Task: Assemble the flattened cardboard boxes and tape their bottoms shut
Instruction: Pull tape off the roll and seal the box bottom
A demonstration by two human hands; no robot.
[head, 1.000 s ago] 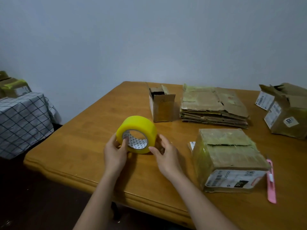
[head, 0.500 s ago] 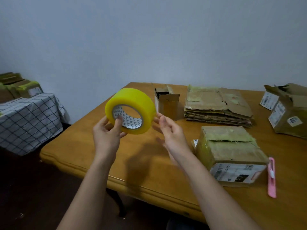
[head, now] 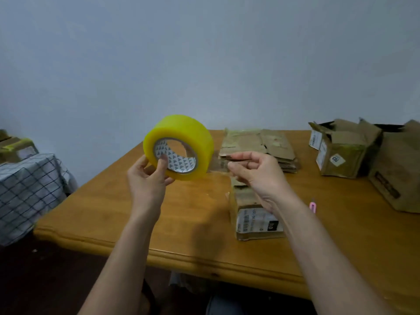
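Left hand raised, thumb hooked in the core of the yellow plastic tape roll. Right hand level beside it, fingertips pinched together.
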